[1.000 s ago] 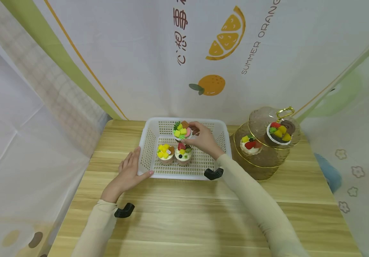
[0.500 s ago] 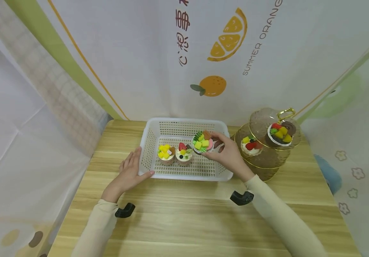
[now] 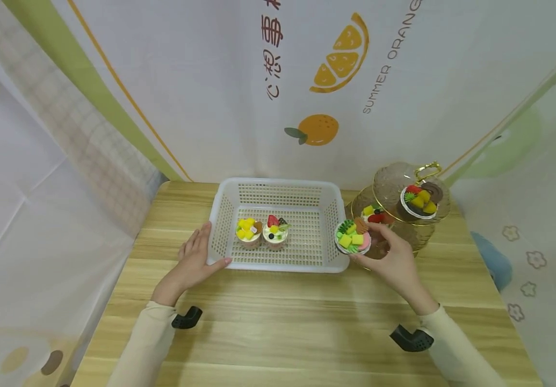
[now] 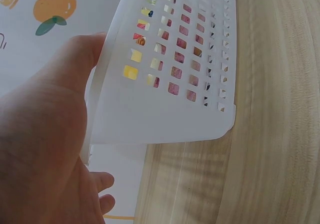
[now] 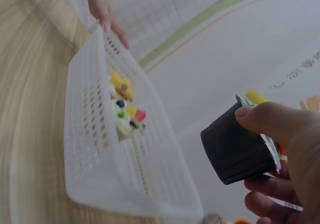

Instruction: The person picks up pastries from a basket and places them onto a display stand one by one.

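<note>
My right hand (image 3: 376, 248) grips a cupcake (image 3: 353, 237) in a dark cup, topped with green and yellow fruit pieces. It hangs just outside the right wall of the white perforated basket (image 3: 282, 266), in front of the gold-rimmed tiered stand (image 3: 405, 231). The right wrist view shows fingers (image 5: 272, 121) curled round the dark cup (image 5: 234, 144). My left hand (image 3: 199, 252) rests on the basket's front-left corner, thumb on the front rim, palm (image 4: 45, 149) against the wall (image 4: 165, 99). Two cupcakes (image 3: 248, 232) (image 3: 275, 232) stand in the basket's left half.
The stand holds a cupcake on its lower tier (image 3: 373, 215) and another on its upper tier (image 3: 420, 200). A printed curtain (image 3: 307, 80) hangs right behind the wooden table (image 3: 278, 322). The table's left edge drops off near my left forearm.
My right hand has carried the green-topped cupcake from the basket's back, rightward over its right wall, to in front of the stand. The left hand has stayed on the basket.
</note>
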A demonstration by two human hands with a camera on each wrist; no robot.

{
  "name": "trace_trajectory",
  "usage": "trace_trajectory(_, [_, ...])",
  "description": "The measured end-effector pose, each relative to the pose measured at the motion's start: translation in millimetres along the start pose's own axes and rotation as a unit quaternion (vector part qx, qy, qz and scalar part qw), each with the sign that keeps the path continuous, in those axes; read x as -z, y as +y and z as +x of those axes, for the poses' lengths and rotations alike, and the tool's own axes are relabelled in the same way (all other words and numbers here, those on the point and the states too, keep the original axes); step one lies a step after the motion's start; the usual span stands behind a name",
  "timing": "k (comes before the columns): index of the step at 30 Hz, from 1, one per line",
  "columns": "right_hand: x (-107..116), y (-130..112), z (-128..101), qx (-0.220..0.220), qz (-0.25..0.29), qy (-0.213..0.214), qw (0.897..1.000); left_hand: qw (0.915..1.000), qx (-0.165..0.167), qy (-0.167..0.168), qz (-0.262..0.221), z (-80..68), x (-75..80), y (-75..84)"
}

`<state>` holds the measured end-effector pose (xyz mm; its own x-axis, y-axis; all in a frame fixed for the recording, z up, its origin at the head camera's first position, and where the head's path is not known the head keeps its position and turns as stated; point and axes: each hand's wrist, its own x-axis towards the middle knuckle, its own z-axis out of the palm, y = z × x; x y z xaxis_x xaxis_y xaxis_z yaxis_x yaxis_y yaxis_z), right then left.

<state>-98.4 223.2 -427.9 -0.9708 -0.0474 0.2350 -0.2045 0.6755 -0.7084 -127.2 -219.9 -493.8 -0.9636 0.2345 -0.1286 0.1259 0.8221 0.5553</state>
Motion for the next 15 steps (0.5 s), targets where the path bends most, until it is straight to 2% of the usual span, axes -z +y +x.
trace_trajectory(7, [23.5, 19.3, -25.0, -0.052, -0.011, 0.025, 0.998, 1.0000, 0.000, -0.001, 0.001, -0.2, 0.5, -0.8])
trace_trajectory(15, [55.5, 37.7, -40.2, -0.122, -0.047, 0.073, 0.989, 1.0000, -0.002, 0.002, 0.005, 0.0, -0.1, -2.2])
